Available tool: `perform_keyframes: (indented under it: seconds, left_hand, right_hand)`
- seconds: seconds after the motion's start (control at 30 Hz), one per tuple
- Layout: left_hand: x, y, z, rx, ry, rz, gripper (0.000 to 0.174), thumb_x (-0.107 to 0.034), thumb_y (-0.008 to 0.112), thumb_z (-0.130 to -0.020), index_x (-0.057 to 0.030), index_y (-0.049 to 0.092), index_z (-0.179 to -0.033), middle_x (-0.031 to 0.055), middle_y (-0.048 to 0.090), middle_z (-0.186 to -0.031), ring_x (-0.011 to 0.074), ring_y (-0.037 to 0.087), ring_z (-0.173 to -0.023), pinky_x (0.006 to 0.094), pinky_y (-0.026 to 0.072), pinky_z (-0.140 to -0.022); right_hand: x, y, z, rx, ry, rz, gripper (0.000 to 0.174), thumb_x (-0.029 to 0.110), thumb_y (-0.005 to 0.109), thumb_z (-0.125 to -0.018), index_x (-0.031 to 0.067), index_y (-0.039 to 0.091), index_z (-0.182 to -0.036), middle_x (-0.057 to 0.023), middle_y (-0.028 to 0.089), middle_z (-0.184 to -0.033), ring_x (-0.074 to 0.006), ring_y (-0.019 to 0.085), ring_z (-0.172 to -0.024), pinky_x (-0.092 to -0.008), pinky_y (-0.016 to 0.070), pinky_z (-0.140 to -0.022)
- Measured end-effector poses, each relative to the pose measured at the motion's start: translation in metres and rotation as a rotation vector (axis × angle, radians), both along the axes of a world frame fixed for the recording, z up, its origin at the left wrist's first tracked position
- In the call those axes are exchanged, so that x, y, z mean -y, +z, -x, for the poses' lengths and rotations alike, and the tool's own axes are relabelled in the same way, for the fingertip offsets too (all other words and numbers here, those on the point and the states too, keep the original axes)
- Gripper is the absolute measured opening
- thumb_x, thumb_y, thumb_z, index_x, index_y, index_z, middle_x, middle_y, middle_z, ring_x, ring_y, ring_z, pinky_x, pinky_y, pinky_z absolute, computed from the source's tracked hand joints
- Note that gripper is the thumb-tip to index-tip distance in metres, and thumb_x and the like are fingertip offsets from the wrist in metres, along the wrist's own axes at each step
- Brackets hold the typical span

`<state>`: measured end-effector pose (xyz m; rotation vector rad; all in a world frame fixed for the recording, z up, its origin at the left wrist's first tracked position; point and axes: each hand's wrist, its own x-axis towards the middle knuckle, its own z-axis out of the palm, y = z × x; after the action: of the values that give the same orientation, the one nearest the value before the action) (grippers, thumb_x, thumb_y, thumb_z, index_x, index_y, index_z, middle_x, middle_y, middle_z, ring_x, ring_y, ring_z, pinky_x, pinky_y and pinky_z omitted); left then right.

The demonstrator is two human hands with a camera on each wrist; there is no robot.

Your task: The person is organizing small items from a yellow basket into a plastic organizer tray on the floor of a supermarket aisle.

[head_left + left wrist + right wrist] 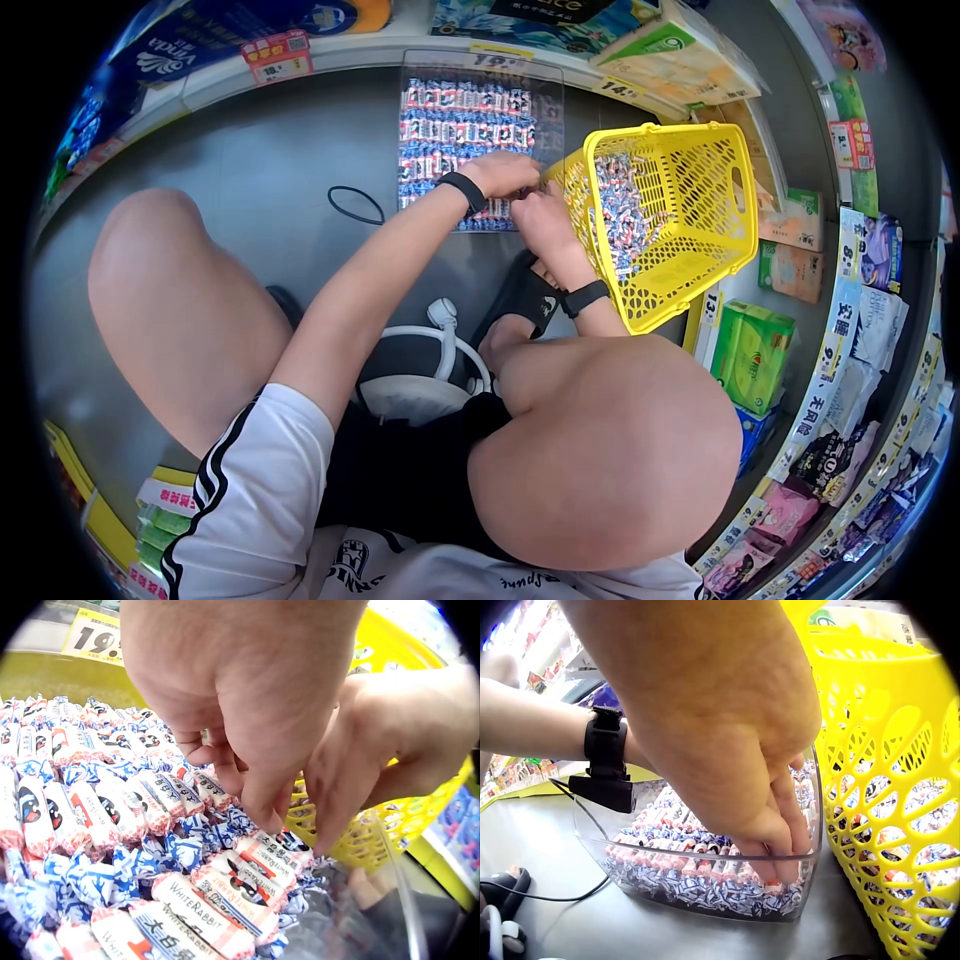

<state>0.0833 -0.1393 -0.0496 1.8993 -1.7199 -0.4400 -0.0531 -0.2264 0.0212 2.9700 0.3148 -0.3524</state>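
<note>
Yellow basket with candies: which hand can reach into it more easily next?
Probably the right hand: it sits beside the yellow basket, fingertips in the clear box. The left hand is over the candies, with the right hand between it and the basket.

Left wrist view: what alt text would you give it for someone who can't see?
The left hand, fingers bent, and the right hand beside it reach down onto a heap of white, red and blue wrapped candies. A yellow plastic mesh basket stands just behind them.
</note>
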Motion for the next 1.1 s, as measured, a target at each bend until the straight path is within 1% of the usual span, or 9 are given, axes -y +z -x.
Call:
perform_keyframes:
  seconds: [0.13, 0.2, 0.43, 0.5, 0.53, 0.6, 0.83, 1.03, 1.1]
  left_hand:
    - [-0.001, -0.005, -0.004, -0.026, -0.045, -0.004, 0.021, -0.005, 0.078, -0.071, -0.0053, 0.074, -0.092, 0.0105, 0.069, -0.096, 0.0338, 0.069, -0.094, 0.0434, 0.0552, -0.078]
    - [-0.001, -0.005, -0.004, -0.169, -0.018, -0.068, 0.021, -0.005, 0.08, -0.072, -0.0051, 0.073, -0.091, 0.0109, 0.069, -0.095, 0.0337, 0.07, -0.095, 0.0427, 0.0558, -0.079]
    - [-0.006, 0.001, -0.002, -0.038, -0.012, -0.038, 0.024, -0.007, 0.081, -0.074, -0.0055, 0.073, -0.097, 0.0117, 0.069, -0.101, 0.034, 0.069, -0.099, 0.0445, 0.0556, -0.084]
    - [-0.008, 0.002, -0.001, -0.054, 0.001, -0.003, 0.028, -0.007, 0.082, -0.073, -0.0059, 0.072, -0.1, 0.0116, 0.069, -0.103, 0.0341, 0.067, -0.105, 0.0452, 0.0546, -0.087]
    - [-0.008, 0.003, -0.001, -0.055, 0.0, -0.002, 0.028, -0.007, 0.082, -0.073, -0.0059, 0.072, -0.1, 0.0116, 0.069, -0.103, 0.0341, 0.067, -0.105, 0.0452, 0.0546, -0.087]
    - [-0.007, 0.003, -0.003, -0.136, 0.01, -0.108, 0.03, -0.008, 0.082, -0.074, -0.0059, 0.07, -0.101, 0.0113, 0.068, -0.104, 0.0341, 0.066, -0.108, 0.0454, 0.0538, -0.089]
    - [-0.01, 0.002, -0.003, -0.137, 0.026, -0.111, 0.032, -0.008, 0.083, -0.073, -0.0058, 0.069, -0.102, 0.0112, 0.067, -0.109, 0.0342, 0.065, -0.109, 0.0452, 0.0538, -0.089]
    - [-0.007, 0.002, -0.003, -0.142, 0.015, -0.137, 0.027, -0.006, 0.082, -0.074, -0.0056, 0.072, -0.1, 0.0117, 0.07, -0.105, 0.0331, 0.067, -0.106, 0.0439, 0.0546, -0.086]
    - [-0.006, -0.001, -0.002, -0.201, 0.041, -0.13, 0.024, -0.003, 0.08, -0.075, -0.0046, 0.073, -0.098, 0.0125, 0.071, -0.1, 0.0334, 0.069, -0.099, 0.0434, 0.0553, -0.083]
  right_hand:
    - [0.0, -0.005, 0.002, -0.004, -0.026, 0.05, 0.011, 0.007, 0.063, -0.083, 0.0097, 0.074, -0.08, -0.0118, 0.073, -0.084, -0.0254, 0.071, -0.089, -0.0432, 0.0438, -0.093]
    - [-0.002, -0.006, 0.004, -0.032, -0.039, 0.1, 0.012, 0.007, 0.063, -0.083, 0.0103, 0.074, -0.081, -0.009, 0.074, -0.088, -0.0228, 0.068, -0.097, -0.0419, 0.0425, -0.095]
    - [0.0, -0.012, 0.007, -0.026, -0.009, 0.134, 0.014, 0.01, 0.063, -0.083, 0.0119, 0.077, -0.083, -0.0057, 0.073, -0.094, -0.0212, 0.065, -0.105, -0.0407, 0.0415, -0.096]
    - [0.001, -0.01, 0.009, -0.018, 0.012, 0.198, 0.02, 0.015, 0.062, -0.089, 0.0163, 0.081, -0.085, -0.0033, 0.076, -0.094, -0.0187, 0.063, -0.109, -0.0386, 0.039, -0.1]
    - [0.0, -0.01, 0.01, -0.018, 0.012, 0.199, 0.02, 0.015, 0.062, -0.089, 0.0163, 0.081, -0.085, -0.0033, 0.076, -0.094, -0.0187, 0.063, -0.109, -0.0386, 0.039, -0.1]
    - [0.001, -0.009, 0.011, 0.019, 0.024, 0.167, 0.014, 0.013, 0.064, -0.082, 0.0126, 0.078, -0.081, -0.0053, 0.072, -0.1, -0.0205, 0.062, -0.109, -0.0399, 0.0412, -0.097]
    - [-0.002, -0.006, 0.011, -0.002, 0.022, 0.19, 0.016, 0.015, 0.063, -0.083, 0.0131, 0.079, -0.083, -0.0056, 0.071, -0.102, -0.0212, 0.059, -0.113, -0.0399, 0.0409, -0.097]
    - [-0.002, -0.006, 0.013, 0.037, 0.006, 0.141, 0.018, 0.016, 0.062, -0.084, 0.0124, 0.079, -0.083, -0.0063, 0.071, -0.103, -0.0221, 0.059, -0.113, -0.0417, 0.0404, -0.098]
    - [-0.001, -0.005, 0.014, 0.0, -0.001, 0.164, 0.018, 0.016, 0.062, -0.084, 0.0118, 0.079, -0.084, -0.0064, 0.071, -0.105, -0.0222, 0.059, -0.113, -0.0418, 0.0409, -0.097]
